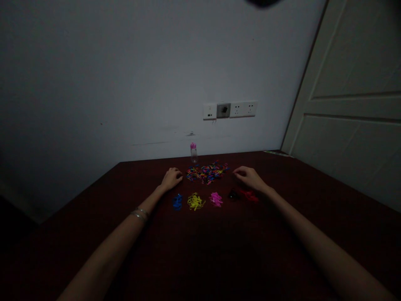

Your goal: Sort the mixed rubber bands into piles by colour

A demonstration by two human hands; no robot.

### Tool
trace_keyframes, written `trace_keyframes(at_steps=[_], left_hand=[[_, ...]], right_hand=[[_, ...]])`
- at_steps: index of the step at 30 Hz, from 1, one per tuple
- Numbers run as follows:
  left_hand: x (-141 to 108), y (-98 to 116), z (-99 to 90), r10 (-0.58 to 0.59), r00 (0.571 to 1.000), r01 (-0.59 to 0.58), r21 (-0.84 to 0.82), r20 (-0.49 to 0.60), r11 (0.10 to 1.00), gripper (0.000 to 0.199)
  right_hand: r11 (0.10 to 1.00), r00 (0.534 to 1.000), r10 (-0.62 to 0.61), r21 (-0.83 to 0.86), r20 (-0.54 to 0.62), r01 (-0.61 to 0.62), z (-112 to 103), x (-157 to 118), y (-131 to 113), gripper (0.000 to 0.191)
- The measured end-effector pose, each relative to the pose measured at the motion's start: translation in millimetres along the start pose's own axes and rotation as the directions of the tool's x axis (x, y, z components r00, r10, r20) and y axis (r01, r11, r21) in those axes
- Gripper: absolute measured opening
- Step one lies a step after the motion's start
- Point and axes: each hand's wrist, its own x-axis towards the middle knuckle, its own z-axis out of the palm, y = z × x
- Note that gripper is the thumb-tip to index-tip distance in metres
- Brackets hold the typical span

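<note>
A mixed heap of small coloured rubber bands (207,172) lies on the dark red table. My left hand (171,178) rests at the heap's left edge, fingers loosely bent on the tabletop, with nothing visible in them. To the right of the heap, my right hand (249,177) has thumb and fingertips drawn together; whatever they hold is too small to see. Nearer to me is a row of sorted piles: blue bands (177,202), yellow bands (196,201), pink bands (216,199), black bands (233,194) and red bands (249,196), the red ones just below my right wrist.
Behind the heap stands a clear bottle (194,155) with a pink top, close to the wall. Sockets and switches (230,110) are set in the wall above the table (188,251). A panelled door (351,104) stands at the right. The room is dim.
</note>
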Motion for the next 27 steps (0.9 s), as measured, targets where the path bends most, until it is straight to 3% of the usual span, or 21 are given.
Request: trace_keyframes(at_steps=[6, 27], left_hand=[[8, 12, 4.0, 0.115, 0.993, -0.114, -0.045, 0.026, 0.992, 0.024], [13, 28, 0.3, 0.1, 0.993, -0.106, 0.11, 0.058, 0.988, 0.022]], right_hand=[[0.999, 0.999, -0.017, -0.05, 0.036, 0.019, -1, -5, 3, 0.021], [0.988, 0.994, -0.038, -0.147, 0.099, 0.052, 0, -9, 4, 0.02]])
